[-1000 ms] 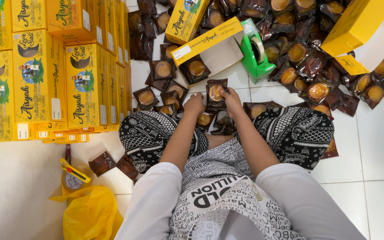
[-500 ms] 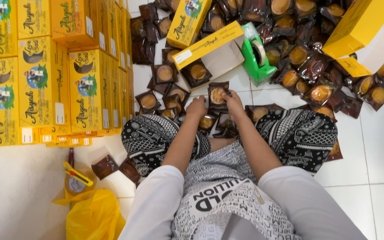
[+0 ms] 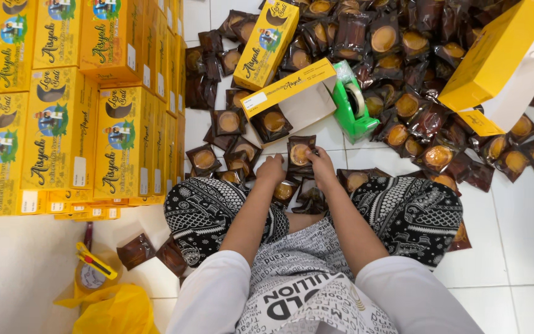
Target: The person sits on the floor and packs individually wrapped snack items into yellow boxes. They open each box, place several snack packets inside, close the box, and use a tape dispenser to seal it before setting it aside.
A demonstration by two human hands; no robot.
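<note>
Brown wrapped pastry packet (image 3: 300,153) sits pinched between my left hand (image 3: 271,169) and right hand (image 3: 321,167). Just beyond it lies an open yellow box (image 3: 292,102), beside a green tape dispenser (image 3: 355,106).

Yellow boxes (image 3: 63,105) — green tape dispenser (image 3: 353,108) — black-and-white patterned trousers (image 3: 409,213).

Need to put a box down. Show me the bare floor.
Bare white tile lies right of the right knee, and more left of the yellow bag. Crowded: packets ahead, stacked boxes on the left. Both hands hold one packet.
</note>
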